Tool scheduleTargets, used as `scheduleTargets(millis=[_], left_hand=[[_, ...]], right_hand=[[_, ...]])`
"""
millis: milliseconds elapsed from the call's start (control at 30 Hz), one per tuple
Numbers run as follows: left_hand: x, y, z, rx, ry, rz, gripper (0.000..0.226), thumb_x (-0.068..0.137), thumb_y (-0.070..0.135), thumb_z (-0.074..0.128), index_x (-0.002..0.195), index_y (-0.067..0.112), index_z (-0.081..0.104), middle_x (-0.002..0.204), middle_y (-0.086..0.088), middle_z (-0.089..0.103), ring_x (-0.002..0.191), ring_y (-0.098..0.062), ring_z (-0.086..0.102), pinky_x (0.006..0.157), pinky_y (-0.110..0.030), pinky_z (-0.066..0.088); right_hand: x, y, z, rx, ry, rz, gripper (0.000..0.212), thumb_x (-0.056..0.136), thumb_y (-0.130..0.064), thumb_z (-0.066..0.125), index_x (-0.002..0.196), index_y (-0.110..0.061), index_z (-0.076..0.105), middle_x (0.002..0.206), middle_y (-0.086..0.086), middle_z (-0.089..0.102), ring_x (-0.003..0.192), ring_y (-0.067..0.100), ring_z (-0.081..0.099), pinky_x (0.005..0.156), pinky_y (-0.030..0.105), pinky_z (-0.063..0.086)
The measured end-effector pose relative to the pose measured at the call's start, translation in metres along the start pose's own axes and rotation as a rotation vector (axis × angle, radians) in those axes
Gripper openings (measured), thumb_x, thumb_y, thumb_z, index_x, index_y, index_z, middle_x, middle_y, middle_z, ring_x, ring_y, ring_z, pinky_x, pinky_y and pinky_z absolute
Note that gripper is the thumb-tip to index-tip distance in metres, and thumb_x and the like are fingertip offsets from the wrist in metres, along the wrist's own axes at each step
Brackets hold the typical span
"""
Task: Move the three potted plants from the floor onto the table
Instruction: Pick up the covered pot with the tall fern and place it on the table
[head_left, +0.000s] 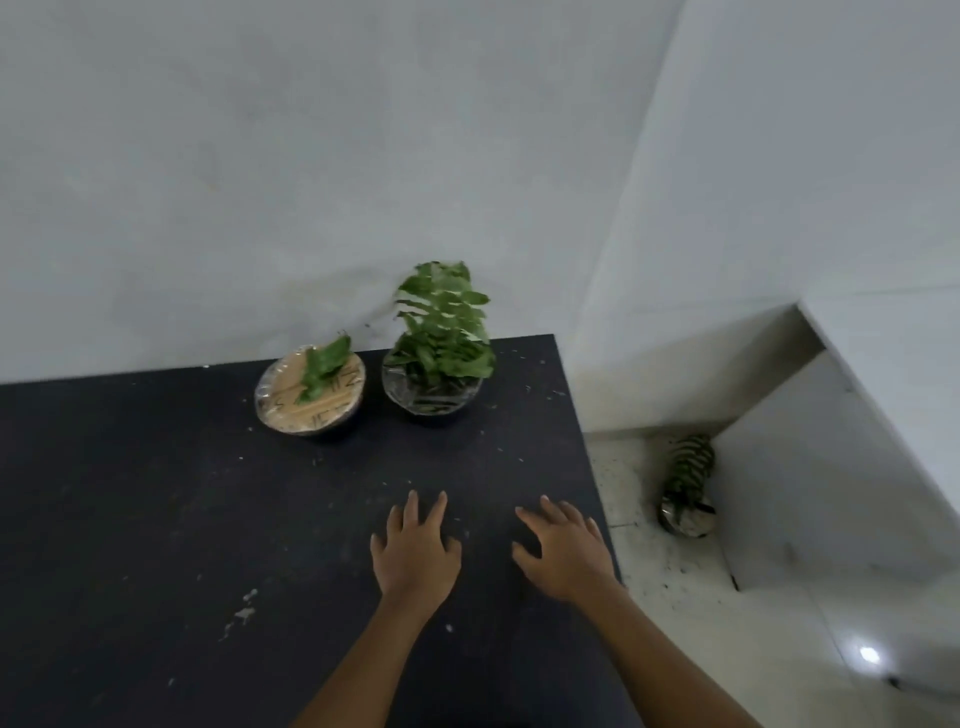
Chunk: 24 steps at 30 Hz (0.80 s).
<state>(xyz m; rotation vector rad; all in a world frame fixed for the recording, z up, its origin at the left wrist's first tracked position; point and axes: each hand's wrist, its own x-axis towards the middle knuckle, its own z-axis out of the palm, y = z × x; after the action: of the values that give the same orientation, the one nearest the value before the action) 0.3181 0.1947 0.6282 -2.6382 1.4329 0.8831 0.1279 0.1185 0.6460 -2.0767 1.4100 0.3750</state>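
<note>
Potted plants leafy, seemingly plastic-wrapped; both hands' fingers spread wide, holding nothing.

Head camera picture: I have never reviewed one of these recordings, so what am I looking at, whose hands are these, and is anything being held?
There is no machine here. A person wears one wide-angle camera on the head, looking forward and down, so you see their own bare arms reaching in from the bottom edge. The left hand and the right hand are both open with fingers spread over the black table, and neither holds anything. Whether they touch the tabletop cannot be told. Two potted plants stand at the table's far edge by the wall: a small plant in a pot with a tan cover and, to its right, a taller leafy plant in a clear-wrapped pot. A third potted plant is on the tiled floor to the table's right, in the corner.
</note>
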Motion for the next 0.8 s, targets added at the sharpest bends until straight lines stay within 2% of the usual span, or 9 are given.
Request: scheduleTargets(millis=[200,467,633,800], left_hand=[[-0.054,0.121,0.046,0.100,0.030,0.116,0.072,0.101,0.046,0.044,0.165,0.043,0.011,0.176,0.001,0.006,0.161,-0.029,0.007,0.126,-0.057,0.019],[-0.116,0.276,0.098,0.140,-0.034,0.207,0.070,0.102,0.045,0.045,0.164,0.043,0.013,0.176,0.002,0.006,0.161,-0.031,0.007,0.126,-0.061,0.017],[-0.109,0.339,0.119,0.070,-0.012,0.243,0.071,0.100,0.044,0.048,0.164,0.043,0.017,0.175,0.001,0.011,0.161,-0.029,0.011,0.125,-0.060,0.018],[-0.065,0.387,0.143,0.003,-0.028,0.229,0.071,0.099,0.048,0.049,0.163,0.042,0.019,0.175,0.001,0.015,0.160,-0.028,0.015,0.123,-0.055,0.030]], right_hand=[[-0.070,0.137,-0.017,0.085,0.075,0.071,0.062,0.097,-0.060,0.031,0.156,-0.041,0.030,0.170,0.000,0.021,0.157,0.027,0.015,0.126,0.050,0.014],[-0.133,0.298,-0.043,0.219,0.119,0.152,0.062,0.099,-0.058,0.035,0.157,-0.037,0.030,0.170,-0.001,0.020,0.157,0.026,0.013,0.125,0.051,0.019],[-0.124,0.355,-0.059,0.300,0.161,0.178,0.060,0.100,-0.053,0.036,0.157,-0.033,0.033,0.168,0.002,0.028,0.154,0.029,0.022,0.123,0.051,0.024],[-0.083,0.401,-0.077,0.363,0.166,0.217,0.059,0.101,-0.051,0.036,0.156,-0.031,0.036,0.167,0.004,0.031,0.155,0.027,0.021,0.124,0.051,0.024]])
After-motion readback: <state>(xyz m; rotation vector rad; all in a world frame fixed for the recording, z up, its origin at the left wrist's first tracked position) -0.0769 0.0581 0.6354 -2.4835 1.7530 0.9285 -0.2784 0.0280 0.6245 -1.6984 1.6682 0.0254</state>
